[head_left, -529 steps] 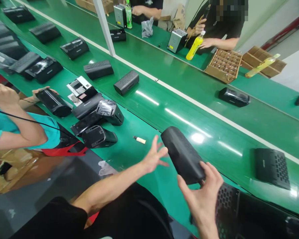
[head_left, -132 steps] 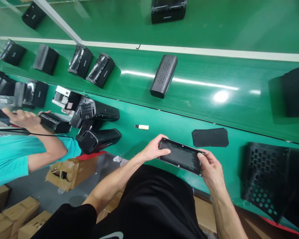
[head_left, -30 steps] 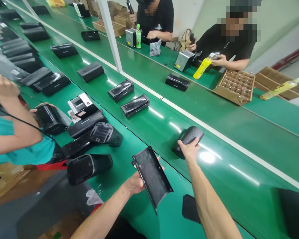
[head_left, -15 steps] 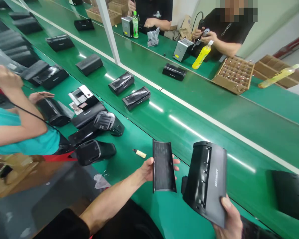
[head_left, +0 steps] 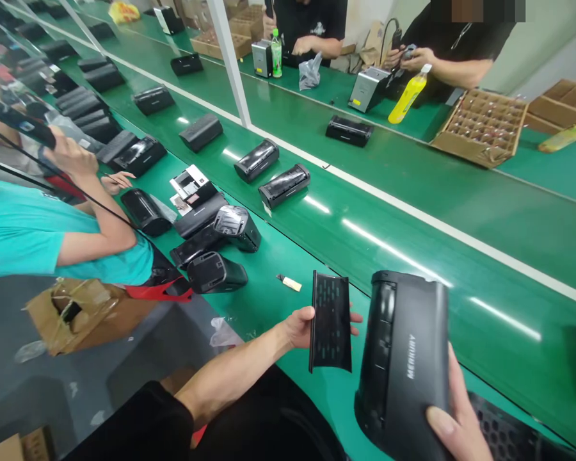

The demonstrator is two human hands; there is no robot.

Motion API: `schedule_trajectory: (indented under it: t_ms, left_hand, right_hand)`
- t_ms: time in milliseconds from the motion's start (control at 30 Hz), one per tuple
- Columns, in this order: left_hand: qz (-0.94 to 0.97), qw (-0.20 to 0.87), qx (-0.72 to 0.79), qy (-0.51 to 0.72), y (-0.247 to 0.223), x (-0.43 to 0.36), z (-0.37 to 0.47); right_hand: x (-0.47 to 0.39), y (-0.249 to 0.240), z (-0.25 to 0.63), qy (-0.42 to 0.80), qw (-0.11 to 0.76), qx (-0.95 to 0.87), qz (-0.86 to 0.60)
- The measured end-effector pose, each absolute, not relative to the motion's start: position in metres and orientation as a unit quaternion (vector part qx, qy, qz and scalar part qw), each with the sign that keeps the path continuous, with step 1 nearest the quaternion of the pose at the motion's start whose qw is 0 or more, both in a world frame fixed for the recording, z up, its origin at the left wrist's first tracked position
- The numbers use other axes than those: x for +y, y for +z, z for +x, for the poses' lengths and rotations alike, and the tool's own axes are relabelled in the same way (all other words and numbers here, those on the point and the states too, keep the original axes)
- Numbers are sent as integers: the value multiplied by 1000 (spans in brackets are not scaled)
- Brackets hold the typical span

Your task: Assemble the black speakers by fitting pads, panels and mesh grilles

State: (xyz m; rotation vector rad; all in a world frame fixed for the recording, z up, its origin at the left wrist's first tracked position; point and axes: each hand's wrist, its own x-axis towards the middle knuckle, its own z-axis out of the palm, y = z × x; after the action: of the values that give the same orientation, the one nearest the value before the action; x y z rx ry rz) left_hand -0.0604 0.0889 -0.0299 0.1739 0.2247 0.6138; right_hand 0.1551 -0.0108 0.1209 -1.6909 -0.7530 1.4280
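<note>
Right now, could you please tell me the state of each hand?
Left hand: closed, holding the panel.
Right hand: closed, holding the housing.

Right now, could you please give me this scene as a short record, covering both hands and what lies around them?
Left hand: holds a curved, slotted black panel
Right hand: grips a black case with pale lettering
Panel and case: side by side, apart in this view
On the near bench: a small pale-handled tool, left of the panel
Lower right: a perforated black part, partly out of frame
At left: a co-worker in a turquoise shirt
Across the line: a yellow bottle beside a divided carton
</note>
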Motion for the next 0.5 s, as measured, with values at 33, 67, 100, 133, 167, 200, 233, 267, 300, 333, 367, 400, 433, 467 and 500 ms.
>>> schedule_trajectory:
  t_ms: [33, 67, 100, 133, 167, 200, 233, 267, 300, 333, 367, 400, 433, 467, 500]
  left_hand:
    - [92, 942, 116, 302, -29, 88, -59]
    - [98, 939, 124, 304, -27, 88, -57]
    - [104, 937, 133, 307, -24, 87, -55]
    - [110, 934, 143, 310, -21, 86, -52]
    - [116, 930, 152, 313, -18, 86, -50]
    - [123, 927, 161, 315, -15, 85, -47]
    - [128, 926, 167, 315, -13, 85, -45]
    - [130, 924, 172, 315, -11, 85, -42]
    - [131, 922, 178, 317, -11, 84, -41]
    - [128, 921, 183, 318, -11, 84, -39]
    - [125, 920, 189, 319, -12, 84, -38]
    - [121, 920, 194, 319, -13, 83, -36]
    - [117, 920, 198, 318, -15, 83, -35]
    - [113, 920, 203, 315, -16, 83, -34]
    - [110, 921, 206, 311, -18, 83, -33]
  right_hand:
    - [-8, 119, 151, 548, 380, -322, -671]
    - [-6, 116, 146, 536, 370, -344, -676]
    - [-3, 113, 143, 525, 361, -363, -680]
    - [0, 109, 140, 515, 352, -377, -685]
    - [2, 105, 137, 506, 343, -390, -689]
    - [4, 101, 135, 499, 334, -400, -692]
    - [6, 98, 134, 493, 326, -408, -696]
    - [7, 96, 133, 489, 318, -415, -699]
    - [8, 94, 133, 486, 311, -420, -701]
    - [9, 93, 133, 486, 304, -423, -702]
    - [9, 92, 133, 486, 298, -426, -702]
    - [9, 92, 134, 488, 292, -429, -702]
    - [9, 91, 134, 489, 286, -431, -702]
    - [9, 90, 134, 489, 280, -434, -702]
    - [9, 90, 134, 488, 276, -438, -703]
